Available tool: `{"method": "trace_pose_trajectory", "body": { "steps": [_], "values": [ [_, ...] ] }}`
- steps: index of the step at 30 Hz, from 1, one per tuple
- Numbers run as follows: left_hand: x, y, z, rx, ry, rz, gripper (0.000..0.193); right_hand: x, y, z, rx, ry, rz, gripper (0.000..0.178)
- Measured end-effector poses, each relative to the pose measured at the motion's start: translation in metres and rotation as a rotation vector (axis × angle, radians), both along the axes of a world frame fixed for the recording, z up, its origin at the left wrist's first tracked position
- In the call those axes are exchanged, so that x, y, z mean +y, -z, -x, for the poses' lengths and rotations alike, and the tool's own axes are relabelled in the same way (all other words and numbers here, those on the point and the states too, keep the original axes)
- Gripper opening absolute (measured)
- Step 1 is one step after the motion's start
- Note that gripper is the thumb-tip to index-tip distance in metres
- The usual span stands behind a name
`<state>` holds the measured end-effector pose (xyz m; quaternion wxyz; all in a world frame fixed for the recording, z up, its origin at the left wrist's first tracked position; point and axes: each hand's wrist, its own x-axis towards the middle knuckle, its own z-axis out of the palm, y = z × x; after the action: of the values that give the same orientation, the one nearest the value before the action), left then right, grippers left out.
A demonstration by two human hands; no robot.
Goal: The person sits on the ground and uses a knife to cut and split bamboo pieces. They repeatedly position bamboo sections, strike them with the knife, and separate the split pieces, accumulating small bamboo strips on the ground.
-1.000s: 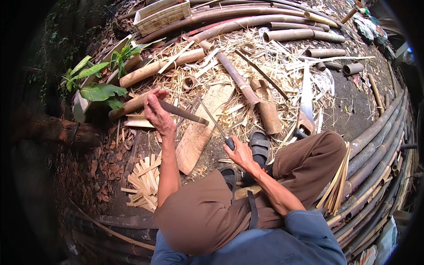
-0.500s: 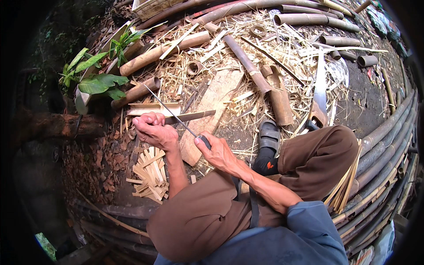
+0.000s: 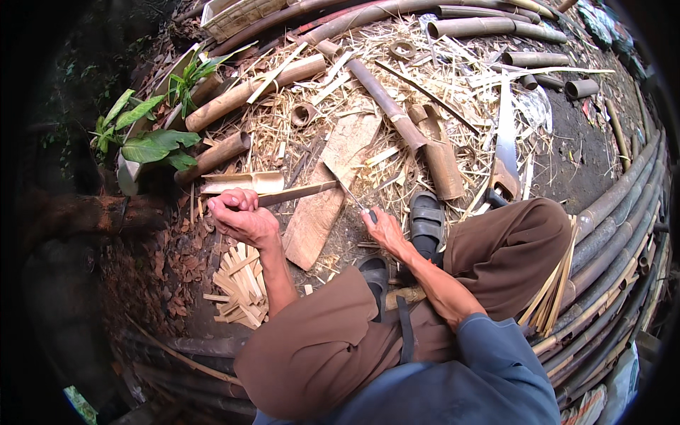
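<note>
"So, what does each hand have?"

"The left hand [image 3: 242, 218] is clenched round one end of a long dark blade [image 3: 301, 193]; any handle is hidden inside the fist. The right hand [image 3: 387, 234] has its fingers wrapped round the dark grip of a slim file-like tool [image 3: 352, 195], which slants up and to the left."

"And where do the two meet?"

"At the blade's far end, over the wooden plank [image 3: 312, 228]. They cross there as seen from above, though I can't tell whether they actually touch."

"How would you do this step well?"

"If it's filing, as I judge it to be, lock the left wrist so the blade can't twist, and keep one shallow angle through every stroke. Long, even passes should leave a truer edge than short scrubbing. I can't tell whether the blade rests on the plank or hangs above it; if it hangs, bracing its tip there would steady things."

"Anything to watch?"

"Stop each stroke well short of the left fist, and keep the right knuckles off the edge. The halved bamboo [image 3: 263, 182] just beyond that fist and the pale split slats [image 3: 242, 287] nearer the body shouldn't get in the way."
</note>
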<state>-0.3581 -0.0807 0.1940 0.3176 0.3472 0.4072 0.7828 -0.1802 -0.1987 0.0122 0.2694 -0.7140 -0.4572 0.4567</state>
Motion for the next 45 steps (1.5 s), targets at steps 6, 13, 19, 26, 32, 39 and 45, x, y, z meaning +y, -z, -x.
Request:
{"method": "trace_pose_trajectory", "body": {
  "steps": [6, 13, 19, 26, 32, 39, 45],
  "values": [
    [-0.001, -0.007, -0.003, -0.259, 0.168, -0.086, 0.028, 0.005, -0.083, 0.04, 0.244, -0.015, -0.124, 0.042],
    [-0.002, 0.004, -0.003, -0.263, 0.11, -0.12, 0.028, 0.008, -0.134, 0.065, 0.349, -0.094, -0.228, 0.032],
    [-0.004, 0.002, -0.006, -0.258, 0.065, -0.094, 0.029, 0.008, -0.106, 0.057, 0.189, -0.066, -0.175, 0.032],
    [0.005, 0.009, 0.004, -0.307, 0.068, -0.107, 0.028, 0.009, -0.046, 0.046, 0.111, 0.01, -0.259, 0.037],
    [0.009, 0.006, 0.005, -0.288, 0.039, -0.116, 0.028, 0.006, -0.064, 0.05, 0.144, -0.04, -0.092, 0.035],
    [0.012, -0.005, 0.0, 0.03, -0.142, -0.047, 0.027, -0.004, -0.023, 0.025, 0.045, 0.035, -0.101, 0.041],
    [0.004, -0.009, -0.005, 0.028, 0.073, -0.05, 0.028, 0.005, -0.105, 0.058, 0.352, -0.093, -0.271, 0.032]
  ]
}}
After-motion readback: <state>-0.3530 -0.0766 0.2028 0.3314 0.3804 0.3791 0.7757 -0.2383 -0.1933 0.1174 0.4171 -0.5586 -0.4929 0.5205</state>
